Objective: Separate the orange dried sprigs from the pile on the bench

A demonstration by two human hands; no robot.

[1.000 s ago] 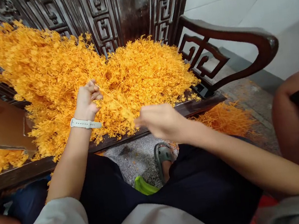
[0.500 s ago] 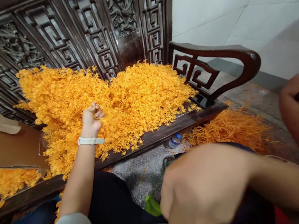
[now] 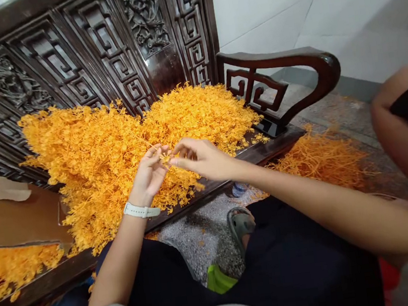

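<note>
My left hand (image 3: 151, 172), with a pale watch band on its wrist, pinches a small orange plastic flower piece (image 3: 164, 157) in front of the bench. My right hand (image 3: 202, 157) meets it from the right, its thumb and fingers closed at the same piece. Behind and below both hands, a large heap of orange plastic flower pieces (image 3: 91, 153) covers the seat of the dark carved bench (image 3: 212, 176). Just right of my fingers a blurred orange bit (image 3: 199, 186) shows near the seat edge.
A cardboard box (image 3: 20, 212) stands at the left with more orange pieces beside it. Orange stems (image 3: 325, 162) lie piled on the floor at right. A bottle (image 3: 239, 189) and a sandalled foot (image 3: 241, 222) are under the bench. Another person's limb (image 3: 407, 126) shows at right.
My right hand has moved from close to the camera up to my left hand. My left hand has shifted right, and both now meet at a small orange piece. The view has tilted slightly.
</note>
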